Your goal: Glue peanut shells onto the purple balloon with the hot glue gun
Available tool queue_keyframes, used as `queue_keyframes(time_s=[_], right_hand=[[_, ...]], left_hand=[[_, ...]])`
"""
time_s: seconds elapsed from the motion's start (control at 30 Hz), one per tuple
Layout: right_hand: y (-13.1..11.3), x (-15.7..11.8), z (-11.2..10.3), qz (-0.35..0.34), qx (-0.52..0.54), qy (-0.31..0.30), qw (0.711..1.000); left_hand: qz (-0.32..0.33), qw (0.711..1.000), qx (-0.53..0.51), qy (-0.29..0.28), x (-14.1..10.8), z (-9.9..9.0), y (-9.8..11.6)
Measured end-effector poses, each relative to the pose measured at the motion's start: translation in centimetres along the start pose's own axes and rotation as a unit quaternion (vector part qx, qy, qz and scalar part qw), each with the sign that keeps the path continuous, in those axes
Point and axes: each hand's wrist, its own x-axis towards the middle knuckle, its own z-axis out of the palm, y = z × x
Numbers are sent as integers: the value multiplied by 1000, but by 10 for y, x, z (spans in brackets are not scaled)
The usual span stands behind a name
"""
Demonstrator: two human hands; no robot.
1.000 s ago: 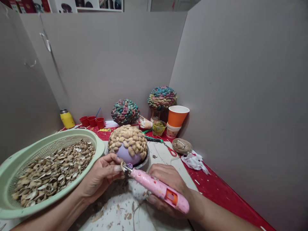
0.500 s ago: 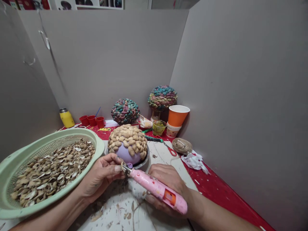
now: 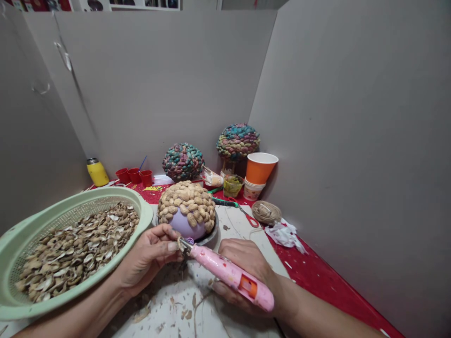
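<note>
Head view: left hand (image 3: 150,256) pinched a peanut shell (image 3: 181,244) at lower centre; right hand (image 3: 246,272) gripped the pink glue gun (image 3: 230,276), its tip at the shell.

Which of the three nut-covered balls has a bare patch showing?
The tan ball in the grey bowl, nearest your left hand: its smooth purple surface shows at the front. The two multicoloured balls behind show none.
</note>
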Motion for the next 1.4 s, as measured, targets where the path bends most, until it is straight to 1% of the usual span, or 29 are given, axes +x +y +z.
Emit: queue_keyframes(time_s=[0.13,0.27,0.5,0.7,0.9,1.4], right_hand=[[-1,1,-1,1,-14,1,1000],[-1,2,-2,12,-6,-3,1000],[2,-1,-1,20,6,-9,1000],[4,1,-2,1,8,-5,1000],[2,0,-3,16,21,-7,1000],[3,0,-3,12,-17,-21,1000]], left_hand=[[-3,1000,1,0,-1,2,1],[0,1000,0,0,-1,4,1],[4,1000,-5,-7,1,2,1],[8,1000,-4,-3,0,1,2],[13,1000,-3,-1,0,0,2],[18,1000,1,-5,0,-1,1]])
